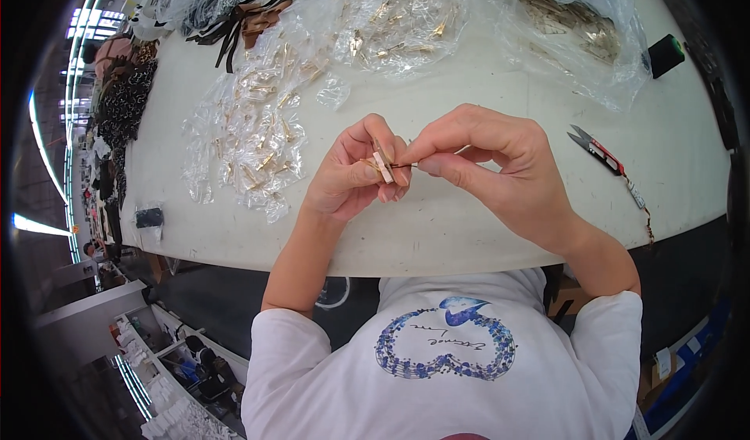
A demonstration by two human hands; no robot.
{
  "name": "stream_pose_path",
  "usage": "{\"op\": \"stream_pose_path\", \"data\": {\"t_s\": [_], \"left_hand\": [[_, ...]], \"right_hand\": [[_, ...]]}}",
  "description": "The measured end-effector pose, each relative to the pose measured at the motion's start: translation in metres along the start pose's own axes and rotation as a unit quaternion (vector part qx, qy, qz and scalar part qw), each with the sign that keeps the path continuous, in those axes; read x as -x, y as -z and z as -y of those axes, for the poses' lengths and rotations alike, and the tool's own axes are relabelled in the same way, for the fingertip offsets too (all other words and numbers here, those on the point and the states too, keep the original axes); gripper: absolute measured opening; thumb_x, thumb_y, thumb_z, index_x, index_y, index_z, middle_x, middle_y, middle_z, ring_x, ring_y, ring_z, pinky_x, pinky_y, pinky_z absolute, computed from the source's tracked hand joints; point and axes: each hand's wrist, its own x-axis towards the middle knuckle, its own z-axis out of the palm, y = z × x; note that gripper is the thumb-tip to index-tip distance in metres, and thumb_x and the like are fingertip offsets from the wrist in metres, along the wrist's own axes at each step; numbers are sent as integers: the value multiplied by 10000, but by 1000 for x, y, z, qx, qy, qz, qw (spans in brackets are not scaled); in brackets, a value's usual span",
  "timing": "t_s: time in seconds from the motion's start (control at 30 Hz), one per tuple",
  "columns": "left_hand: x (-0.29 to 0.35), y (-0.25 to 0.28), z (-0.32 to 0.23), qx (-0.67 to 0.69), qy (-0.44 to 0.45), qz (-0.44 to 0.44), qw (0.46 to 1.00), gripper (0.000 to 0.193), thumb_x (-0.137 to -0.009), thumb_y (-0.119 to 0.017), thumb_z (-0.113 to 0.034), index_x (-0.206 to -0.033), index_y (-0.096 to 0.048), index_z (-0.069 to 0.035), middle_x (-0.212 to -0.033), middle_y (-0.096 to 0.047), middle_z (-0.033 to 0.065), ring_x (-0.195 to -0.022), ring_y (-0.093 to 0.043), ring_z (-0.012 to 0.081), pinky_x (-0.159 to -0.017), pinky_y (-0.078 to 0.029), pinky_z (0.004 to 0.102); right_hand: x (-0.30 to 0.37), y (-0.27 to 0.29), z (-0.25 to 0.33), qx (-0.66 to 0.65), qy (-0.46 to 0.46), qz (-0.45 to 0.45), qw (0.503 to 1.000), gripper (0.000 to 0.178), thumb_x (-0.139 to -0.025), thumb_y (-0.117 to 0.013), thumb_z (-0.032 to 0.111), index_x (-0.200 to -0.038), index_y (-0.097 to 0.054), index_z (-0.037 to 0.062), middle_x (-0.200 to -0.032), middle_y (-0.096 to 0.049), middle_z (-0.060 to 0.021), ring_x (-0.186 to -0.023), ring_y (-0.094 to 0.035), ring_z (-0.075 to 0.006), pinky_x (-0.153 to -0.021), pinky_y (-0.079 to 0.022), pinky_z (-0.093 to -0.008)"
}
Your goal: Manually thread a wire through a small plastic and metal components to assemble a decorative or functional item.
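Your left hand [351,176] grips a small, pale, gold-edged bar [382,167] | your right hand [500,159] pinches a thin, dark cord [403,166] | judged midway: cord meets bar, neither released

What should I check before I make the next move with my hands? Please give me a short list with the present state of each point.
1. Left hand has hold of the small pale piece: ok.
2. Right hand pinches the thin dark strand beside the piece: ok.
3. Strand runs fully through the piece: cannot tell, the fingers and the small size hide it.
4. Snips lie on the table, apart from both hands: ok.
5. Snips' blades are closed: not ok, their tips stand apart.
6. Black spool is away from the hands: ok, it is at the table's far right.
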Motion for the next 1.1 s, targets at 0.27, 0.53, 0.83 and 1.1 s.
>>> {"op": "stream_pose_path", "data": {"t_s": [0.27, 0.53, 0.83, 1.1], "left_hand": [[2, 7, 0, 73, 13, 43, 996, 211, -890, -730, -99, -964, -537, -54, -856, -671, 166, -466, -516, 63, -470, -432, 208], [4, 6, 1, 44, 4, 7, 999, 192, -878, -724, -77, -944, -544, -66, -818, -659, 138, -463, -478, 46, -464, -363, 218], [3, 7, 1, 41, 14, 15, 999, 205, -853, -729, -72, -929, -538, -78, -806, -657, 141, -473, -447, 39, -494, -342, 206], [5, 7, 2, 25, 17, 9, 1000, 225, -852, -743, -88, -927, -532, -78, -804, -653, 139, -485, -432, 41, -474, -343, 194]], "right_hand": [[3, -10, 2, -16, -2, -11, 1000, 187, -868, -669, -81, -1015, -735, 14, -934, -670, -60, -850, -671, -115, -763, -583, -230], [2, -12, 4, -146, -125, 36, 981, 242, -898, -661, -55, -1137, -622, -49, -877, -649, -67, -820, -663, -108, -729, -602, -263], [2, -12, 0, -296, -217, 61, 928, 235, -919, -663, 28, -1041, -466, -4, -1024, -652, -136, -763, -661, -128, -690, -597, -288], [2, -14, -4, -280, -216, 65, 933, 234, -919, -671, 44, -1039, -473, 5, -994, -645, -124, -768, -663, -126, -687, -593, -280]]}}
